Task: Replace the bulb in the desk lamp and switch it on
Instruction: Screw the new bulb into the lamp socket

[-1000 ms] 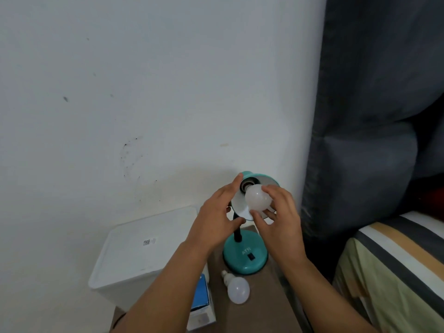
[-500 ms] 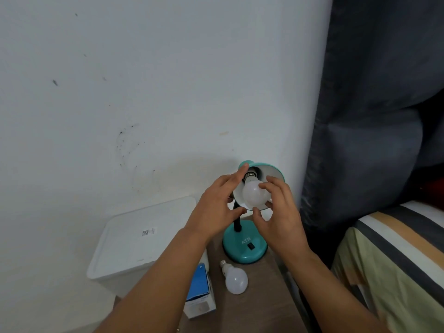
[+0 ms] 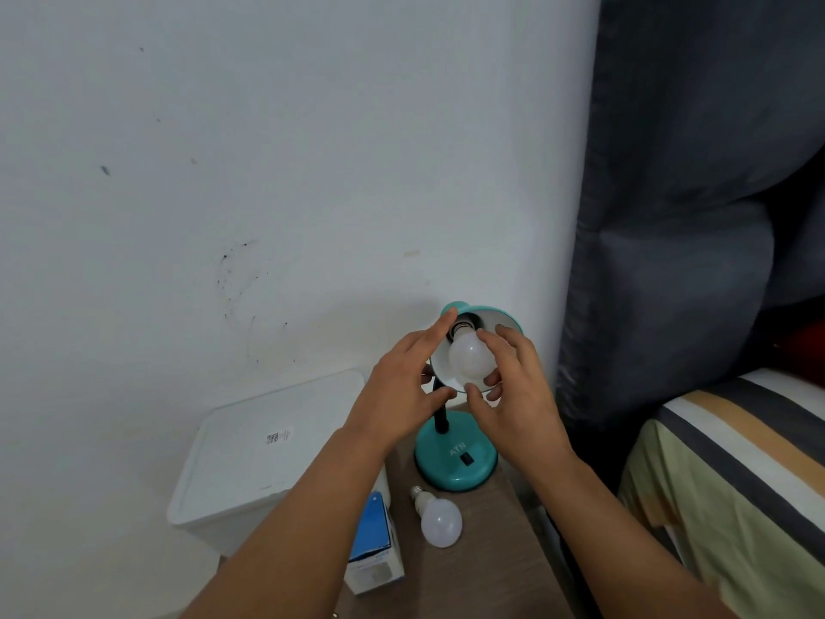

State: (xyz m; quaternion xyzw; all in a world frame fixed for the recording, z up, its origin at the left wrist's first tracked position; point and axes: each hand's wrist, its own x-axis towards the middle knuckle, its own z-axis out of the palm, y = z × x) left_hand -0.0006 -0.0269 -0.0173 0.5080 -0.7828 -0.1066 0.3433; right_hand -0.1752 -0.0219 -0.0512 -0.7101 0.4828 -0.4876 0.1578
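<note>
A teal desk lamp stands on a small brown table, its round base [image 3: 455,462] carrying a black switch [image 3: 467,459]. The lamp shade [image 3: 500,317] tilts toward me. A white bulb [image 3: 466,357] sits in the shade at the socket. My right hand [image 3: 518,395] has its fingertips around that bulb. My left hand [image 3: 402,390] grips the shade's left rim, index finger stretched up along it. A second white bulb [image 3: 439,520] lies on the table in front of the base.
A white lidded bin [image 3: 259,449] stands left of the table against the wall. A blue and white bulb box [image 3: 372,547] lies by my left forearm. A dark curtain [image 3: 678,216] hangs at right, above a striped bed [image 3: 736,466].
The bulb has gone from in front of the shade to the socket. My right fingers have shifted round it. The view has tilted slightly.
</note>
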